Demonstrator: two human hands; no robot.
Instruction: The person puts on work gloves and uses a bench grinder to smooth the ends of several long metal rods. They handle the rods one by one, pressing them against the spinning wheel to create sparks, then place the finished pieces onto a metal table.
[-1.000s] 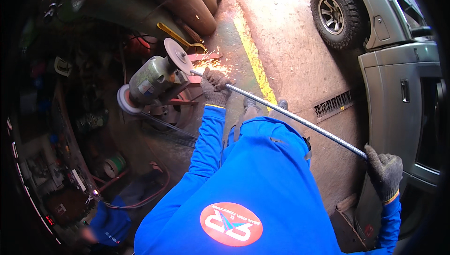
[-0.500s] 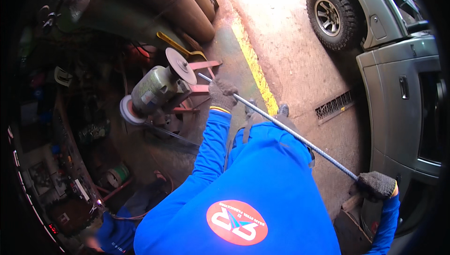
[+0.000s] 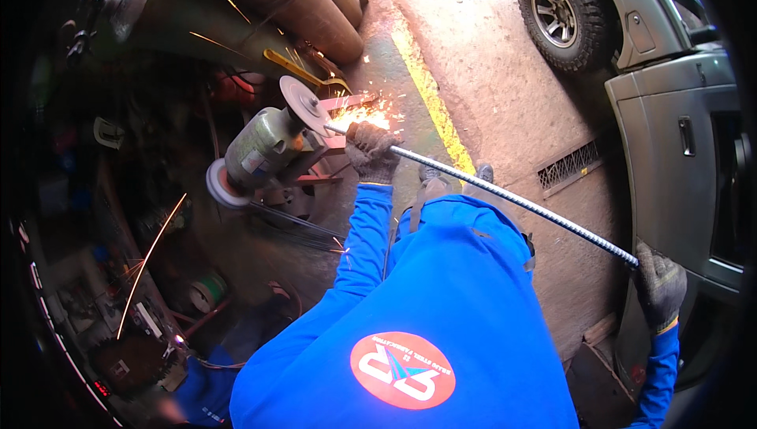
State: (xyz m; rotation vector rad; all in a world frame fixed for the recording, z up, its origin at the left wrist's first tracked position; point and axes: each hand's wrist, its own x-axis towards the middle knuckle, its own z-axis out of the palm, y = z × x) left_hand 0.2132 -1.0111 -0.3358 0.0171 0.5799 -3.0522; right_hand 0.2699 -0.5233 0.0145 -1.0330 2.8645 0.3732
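A long ribbed steel rod [image 3: 512, 199] runs slantwise across my front, its far left tip against the grinding wheel [image 3: 304, 106] of a bench grinder [image 3: 256, 147]. Bright sparks spray off the contact point, away past the wheel's right side. My left hand [image 3: 372, 151], in a dark knitted glove, is closed round the rod just behind that tip. At the rod's other end, my right hand [image 3: 661, 281], gloved alike, grips it near the parked vehicle. A second, pale wheel [image 3: 224, 184] sits on the grinder's near end.
Gas cylinders [image 3: 311, 3] stand at the far left, with a yellow bar [image 3: 292, 66] nearby. A grey vehicle [image 3: 666, 153] with a rugged tyre [image 3: 558, 15] is on the right. A floor grate [image 3: 569, 167] lies beside it. A blue-sleeved person [image 3: 201, 389] is at lower left.
The rod's tip has come against the grinding wheel, and sparks have appeared. My right hand has moved forward and slightly right, swinging the rod's near end up; both hands keep their hold.
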